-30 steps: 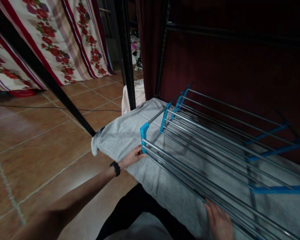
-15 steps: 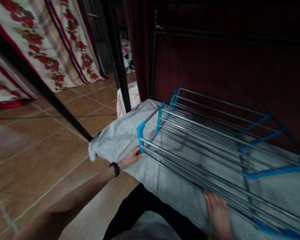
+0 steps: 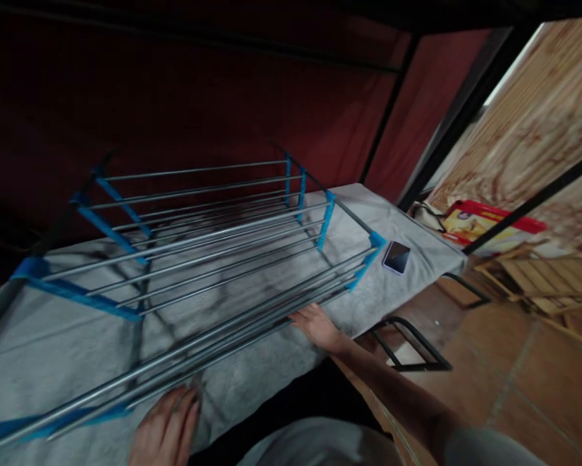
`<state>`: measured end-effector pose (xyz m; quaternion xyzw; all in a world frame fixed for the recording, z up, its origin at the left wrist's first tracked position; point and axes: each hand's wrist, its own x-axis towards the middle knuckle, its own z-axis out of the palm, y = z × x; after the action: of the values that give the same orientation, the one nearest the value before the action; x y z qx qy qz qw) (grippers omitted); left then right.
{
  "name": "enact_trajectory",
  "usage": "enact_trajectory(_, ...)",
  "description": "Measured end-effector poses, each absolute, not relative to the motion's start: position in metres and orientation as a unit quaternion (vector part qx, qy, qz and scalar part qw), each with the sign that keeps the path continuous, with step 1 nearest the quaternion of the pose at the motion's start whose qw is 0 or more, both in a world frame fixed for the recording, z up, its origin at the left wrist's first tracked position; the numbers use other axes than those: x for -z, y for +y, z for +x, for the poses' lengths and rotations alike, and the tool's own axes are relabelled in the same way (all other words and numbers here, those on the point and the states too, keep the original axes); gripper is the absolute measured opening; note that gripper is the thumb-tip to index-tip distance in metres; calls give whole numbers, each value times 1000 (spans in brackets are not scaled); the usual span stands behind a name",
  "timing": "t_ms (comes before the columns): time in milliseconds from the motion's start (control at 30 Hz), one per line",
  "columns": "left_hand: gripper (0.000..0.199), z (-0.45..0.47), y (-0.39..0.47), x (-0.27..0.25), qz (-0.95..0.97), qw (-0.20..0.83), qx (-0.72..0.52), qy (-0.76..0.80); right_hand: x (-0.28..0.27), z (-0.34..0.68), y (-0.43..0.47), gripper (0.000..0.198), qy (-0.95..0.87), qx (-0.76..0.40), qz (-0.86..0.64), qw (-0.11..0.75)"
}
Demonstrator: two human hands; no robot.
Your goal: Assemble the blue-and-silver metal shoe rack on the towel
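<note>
Currently, drying rack (image 3: 198, 237) spans left and centre of frame: parallel rods (image 3: 223, 327), blue brackets (image 3: 87, 296). Right hand (image 3: 317, 327), centre: fingertips against lowest front rod; grip or mere touch, cannot tell. Left hand (image 3: 164, 430), lower left: fingers curled beside rods; hold unclear. Phone (image 3: 396, 257) flat near rack's right end. Black bar (image 3: 533, 203) crosses before red-yellow packet (image 3: 470, 220), right. Rods metallic, slim, round; grey sheet (image 3: 261, 362) beneath, soft, creased; dark red cloth (image 3: 198, 103) behind.

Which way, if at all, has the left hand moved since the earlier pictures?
Yes, rightward: the left hand was at the outer, left side of the front-left blue bracket; now it is right of that bracket.
</note>
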<state>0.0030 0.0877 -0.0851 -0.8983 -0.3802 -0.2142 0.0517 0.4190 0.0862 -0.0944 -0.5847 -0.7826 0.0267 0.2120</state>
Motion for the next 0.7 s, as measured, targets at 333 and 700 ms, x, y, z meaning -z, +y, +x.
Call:
enact_trajectory(333, 44, 59, 151, 92, -914, 35, 155, -374, 105, 422, 93, 26, -793, -5, -567, 224)
enact_trajectory(700, 51, 52, 156, 102, -922, 54, 128, -361, 104, 424, 98, 28, -807, 5, -554, 203)
